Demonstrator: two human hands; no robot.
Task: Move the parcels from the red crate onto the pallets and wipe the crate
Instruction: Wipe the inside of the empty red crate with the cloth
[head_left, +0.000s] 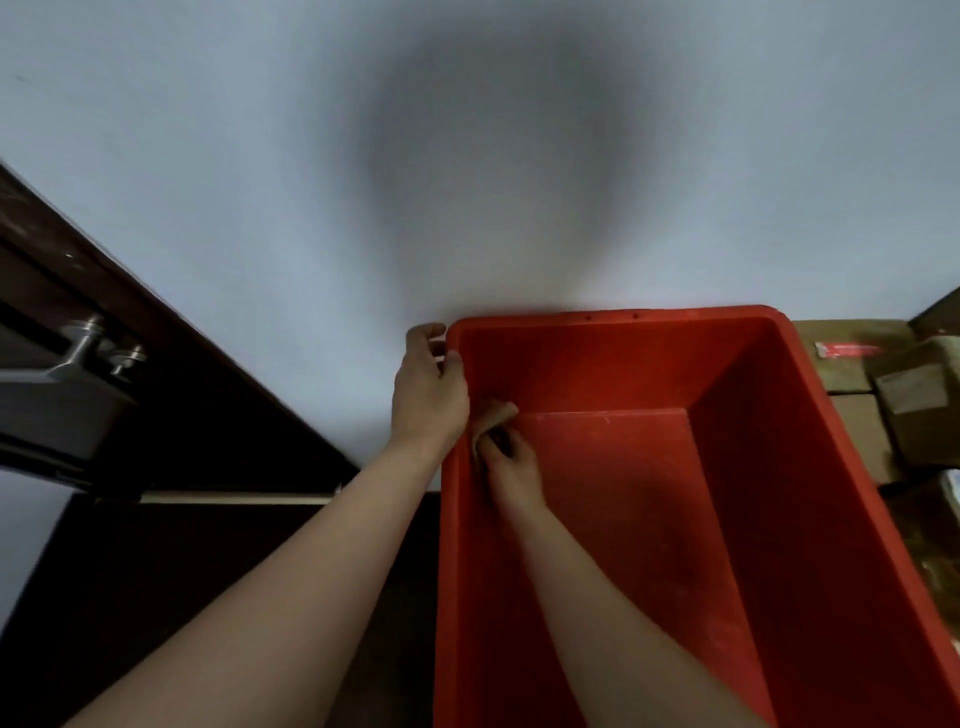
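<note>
The red crate (779, 467) stands against the white wall, and nothing but my right hand and a cloth shows inside it. My left hand (428, 387) grips the crate's far left corner, thumb inside the rim and fingers curled over the outside. Deep in the crate at the far left, my right hand (511, 467) holds a small tan cloth (493, 418) against the left inner wall near the floor. Brown cardboard parcels (872, 415) lie stacked just right of the crate.
A dark wooden door (171, 395) with a metal handle (78, 353) stands to the left. The white wall (467, 156) rises right behind the crate. Dark floor (208, 545) lies to the crate's left.
</note>
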